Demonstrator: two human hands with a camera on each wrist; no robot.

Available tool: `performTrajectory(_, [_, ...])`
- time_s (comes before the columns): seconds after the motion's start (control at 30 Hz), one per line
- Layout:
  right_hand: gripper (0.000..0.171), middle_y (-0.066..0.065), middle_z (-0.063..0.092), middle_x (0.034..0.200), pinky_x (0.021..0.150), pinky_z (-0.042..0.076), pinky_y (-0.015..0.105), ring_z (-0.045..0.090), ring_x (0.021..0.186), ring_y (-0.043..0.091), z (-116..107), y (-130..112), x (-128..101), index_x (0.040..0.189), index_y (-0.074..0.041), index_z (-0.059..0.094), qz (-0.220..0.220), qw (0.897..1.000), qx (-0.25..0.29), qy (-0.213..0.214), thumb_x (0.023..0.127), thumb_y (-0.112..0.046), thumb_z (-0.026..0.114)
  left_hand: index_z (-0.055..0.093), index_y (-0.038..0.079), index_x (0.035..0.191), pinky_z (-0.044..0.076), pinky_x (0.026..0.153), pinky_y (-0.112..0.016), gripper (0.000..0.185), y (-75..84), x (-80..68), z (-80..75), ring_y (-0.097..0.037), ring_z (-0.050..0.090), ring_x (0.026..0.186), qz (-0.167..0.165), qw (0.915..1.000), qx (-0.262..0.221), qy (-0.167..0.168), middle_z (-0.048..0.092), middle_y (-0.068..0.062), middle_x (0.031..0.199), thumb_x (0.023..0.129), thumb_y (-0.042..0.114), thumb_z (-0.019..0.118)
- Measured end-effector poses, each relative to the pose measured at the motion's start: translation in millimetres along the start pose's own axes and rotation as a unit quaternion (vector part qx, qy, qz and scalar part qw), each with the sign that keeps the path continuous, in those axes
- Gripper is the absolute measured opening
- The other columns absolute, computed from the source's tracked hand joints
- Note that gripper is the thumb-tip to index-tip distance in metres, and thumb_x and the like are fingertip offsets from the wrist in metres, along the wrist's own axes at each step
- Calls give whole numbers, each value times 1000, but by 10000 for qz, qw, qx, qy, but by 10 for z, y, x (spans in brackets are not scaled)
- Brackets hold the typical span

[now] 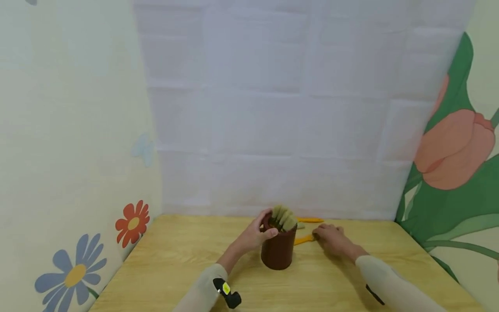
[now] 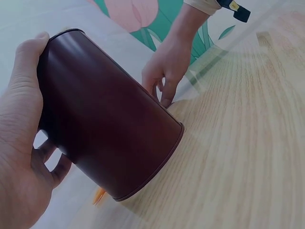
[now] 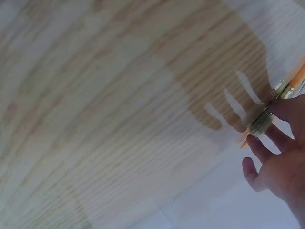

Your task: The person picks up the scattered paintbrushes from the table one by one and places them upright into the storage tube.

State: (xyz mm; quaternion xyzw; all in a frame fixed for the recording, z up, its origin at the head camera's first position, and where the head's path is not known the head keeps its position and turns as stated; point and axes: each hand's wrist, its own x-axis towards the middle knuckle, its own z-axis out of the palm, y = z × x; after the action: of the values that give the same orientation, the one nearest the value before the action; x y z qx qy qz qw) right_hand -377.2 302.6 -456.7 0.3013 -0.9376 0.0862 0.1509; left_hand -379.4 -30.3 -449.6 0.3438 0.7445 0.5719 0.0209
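Note:
My left hand (image 1: 255,234) grips a dark brown cylindrical brush holder (image 1: 277,252) near its rim, thumb at the front edge. Pale bristle heads (image 1: 283,217) of several paintbrushes stick up out of the holder. In the left wrist view the smooth wall of the holder (image 2: 105,114) fills the middle, with the fingers partly hidden behind it. To the right of the holder, my right hand (image 1: 333,238) pinches an orange-handled paintbrush (image 1: 304,239) low over the table. The right wrist view shows its pale bristles (image 3: 261,123) between thumb and fingers.
Behind the holder, another orange handle (image 1: 310,220) lies on the wooden table (image 1: 187,260) near the back edge. A white sheet (image 1: 253,130) hangs behind the table. Walls with painted flowers (image 1: 76,275) stand on both sides.

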Motion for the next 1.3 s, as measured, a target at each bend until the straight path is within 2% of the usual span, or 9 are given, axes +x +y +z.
performTrajectory(0.07, [18, 6, 64, 107, 73, 34, 49, 58, 93, 29, 26, 5, 28, 112, -11, 72, -34, 9999, 95, 6, 97, -3, 69, 26, 24, 161, 47, 97, -41, 85, -18, -18, -28, -21, 49, 125, -60, 10000, -46, 47, 44, -6, 141, 94, 62, 63])
performTrajectory(0.27, [15, 1, 58, 98, 82, 41, 66, 56, 91, 28, 38, 11, 108, 106, -12, 71, 111, 9998, 73, -144, 96, -3, 67, 25, 25, 161, 47, 97, -42, 81, -17, -32, -73, -23, 48, 127, -101, 9999, -69, 84, 42, -8, 141, 97, 58, 62])
performTrajectory(0.5, [20, 1, 56, 90, 72, 47, 42, 52, 81, 18, -22, 41, 155, 96, -6, 67, 141, 9927, 1180, -191, 80, 7, 67, 26, 26, 160, 46, 98, -42, 77, -34, -17, -93, -23, 47, 127, -92, 9999, -74, 36, 41, -7, 141, 99, 54, 62])
performTrajectory(0.7, [11, 4, 61, 94, 73, 51, 39, 58, 84, 18, -206, 15, 175, 99, -3, 68, 147, 9740, 2255, -149, 90, 4, 68, 27, 24, 160, 45, 97, -41, 79, -28, 22, -114, -23, 47, 120, -30, 10000, -37, 85, 44, -9, 128, 97, 56, 63])
performTrajectory(0.83, [9, 8, 64, 98, 69, 51, 36, 60, 84, 19, -324, -28, 185, 105, 0, 68, 409, 9581, 2834, -129, 97, -4, 67, 27, 24, 160, 45, 99, -42, 81, 2, 35, -112, -22, 48, 125, -24, 10000, 8, 94, 44, -7, 136, 96, 57, 64])
performTrajectory(0.93, [15, 11, 65, 103, 71, 53, 42, 61, 86, 22, -390, -67, 182, 110, 0, 68, 657, 9435, 3248, -57, 100, -10, 67, 27, 25, 160, 46, 99, -42, 82, 7, 31, -102, -22, 47, 130, -17, 10000, -35, 70, 42, -5, 145, 95, 59, 64])
performTrajectory(1.07, [22, 13, 67, 108, 76, 55, 44, 65, 90, 26, -491, -125, 183, 116, 0, 68, 859, 9275, 3634, 187, 100, -16, 68, 26, 24, 160, 46, 100, -41, 85, 7, 27, -98, -22, 46, 133, 8, 10000, -43, 17, 40, -6, 149, 94, 63, 63])
performTrajectory(1.17, [27, 13, 69, 105, 76, 55, 35, 67, 90, 25, -590, -161, 213, 117, 1, 69, 937, 9169, 3852, 466, 99, -18, 71, 25, 23, 161, 45, 100, -41, 88, 35, 24, -91, -22, 46, 131, -26, 10000, 24, 34, 41, -7, 146, 93, 65, 62])
performTrajectory(1.3, [31, 15, 71, 102, 79, 55, 33, 68, 92, 27, -735, -228, 252, 117, 4, 68, 968, 8997, 4176, 824, 97, -19, 73, 26, 23, 160, 46, 99, -42, 88, 56, 17, -77, -23, 48, 130, -80, 9999, 47, 73, 41, -8, 145, 93, 66, 62])
